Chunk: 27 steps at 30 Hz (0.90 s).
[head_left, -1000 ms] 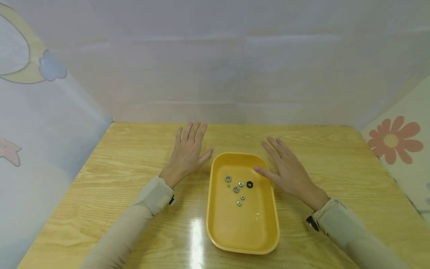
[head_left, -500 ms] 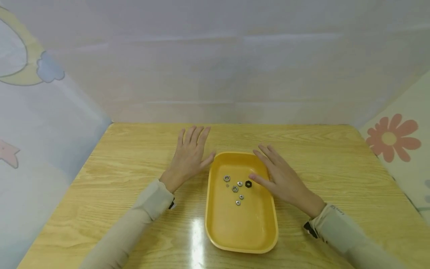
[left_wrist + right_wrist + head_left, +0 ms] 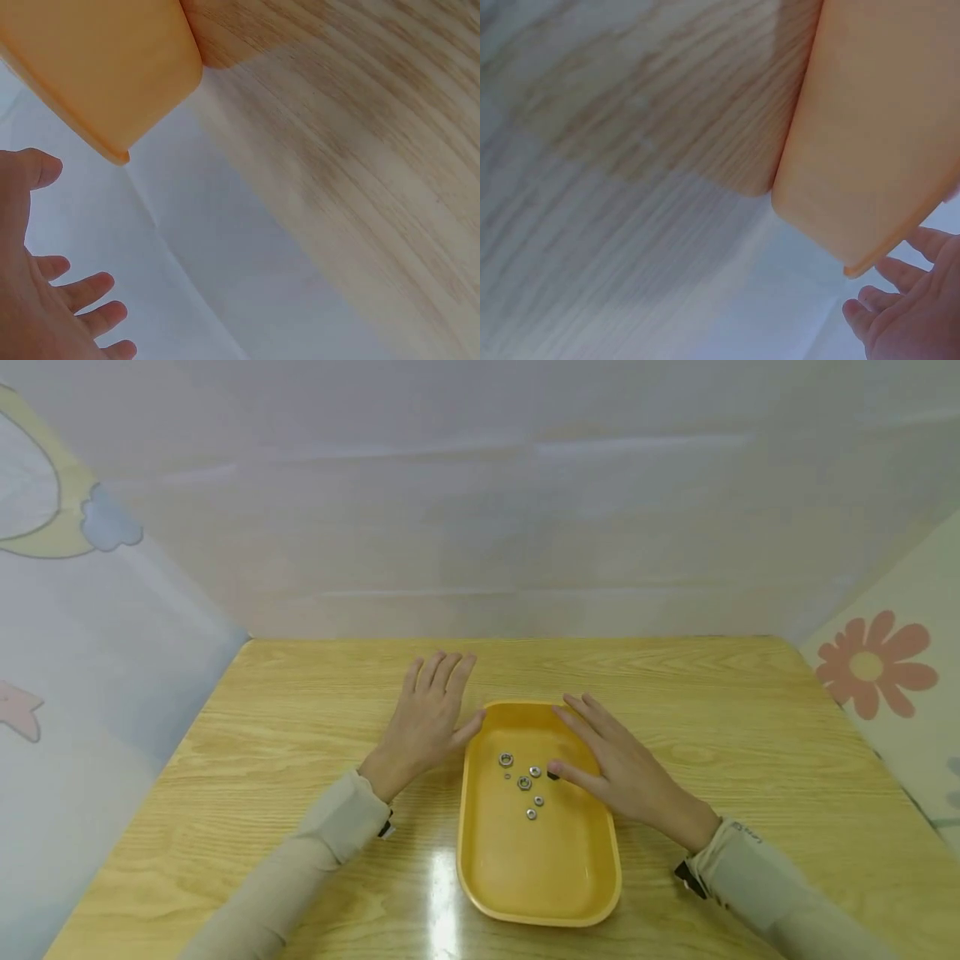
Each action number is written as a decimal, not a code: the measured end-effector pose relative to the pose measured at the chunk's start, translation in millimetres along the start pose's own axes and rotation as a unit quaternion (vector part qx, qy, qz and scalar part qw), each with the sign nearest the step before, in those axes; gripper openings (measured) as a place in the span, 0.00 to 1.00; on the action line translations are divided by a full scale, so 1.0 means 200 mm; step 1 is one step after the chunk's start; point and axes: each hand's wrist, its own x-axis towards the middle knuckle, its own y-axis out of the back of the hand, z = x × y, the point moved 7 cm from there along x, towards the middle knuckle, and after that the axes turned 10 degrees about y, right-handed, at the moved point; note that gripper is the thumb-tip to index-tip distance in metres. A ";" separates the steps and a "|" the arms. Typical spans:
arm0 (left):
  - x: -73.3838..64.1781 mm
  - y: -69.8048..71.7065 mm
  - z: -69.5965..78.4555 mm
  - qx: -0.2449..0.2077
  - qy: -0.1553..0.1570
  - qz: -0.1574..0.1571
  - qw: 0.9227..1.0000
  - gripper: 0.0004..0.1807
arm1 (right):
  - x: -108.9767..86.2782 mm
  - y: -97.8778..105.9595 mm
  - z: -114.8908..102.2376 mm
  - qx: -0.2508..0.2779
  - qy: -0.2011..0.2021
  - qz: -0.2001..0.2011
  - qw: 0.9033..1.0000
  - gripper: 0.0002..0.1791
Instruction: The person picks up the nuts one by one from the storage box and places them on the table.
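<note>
A yellow tray (image 3: 536,881) lies on the table with several metal nuts inside it. Among them are a larger silver nut (image 3: 506,760), another silver nut (image 3: 524,783) and a black nut (image 3: 552,775). My left hand (image 3: 422,724) hovers at the tray's far left corner, fingers spread and holding nothing; its thumb tip appears over the rim. Over the right rim is my right hand (image 3: 630,772), also holding nothing, its thumb partly covering the black nut in the head view. Both wrist views show the tray's outer wall (image 3: 112,67) beside the fingers.
The wooden table (image 3: 300,735) extends on every side of the tray. Behind it stands a pale covered wall (image 3: 480,527). Patterned walls with a moon and a flower (image 3: 866,667) close off the left and right sides.
Both hands have drawn inward and slightly nearer the person. The right thumb has moved left over the tray and now partly hides the black nut. The nuts keep their places.
</note>
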 end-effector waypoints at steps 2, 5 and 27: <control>0.00 0.00 0.01 0.000 0.000 -0.007 1.000 0.40 | 0.00 -0.01 0.00 0.001 0.002 -0.003 1.000 0.41; -0.01 0.00 0.01 -0.001 -0.002 -0.013 1.000 0.41 | -0.01 -0.02 0.00 0.003 0.003 -0.008 1.000 0.40; -0.04 -0.04 0.08 0.001 -0.023 -0.023 0.999 0.34 | -0.02 -0.07 0.00 0.004 -0.002 -0.028 1.000 0.35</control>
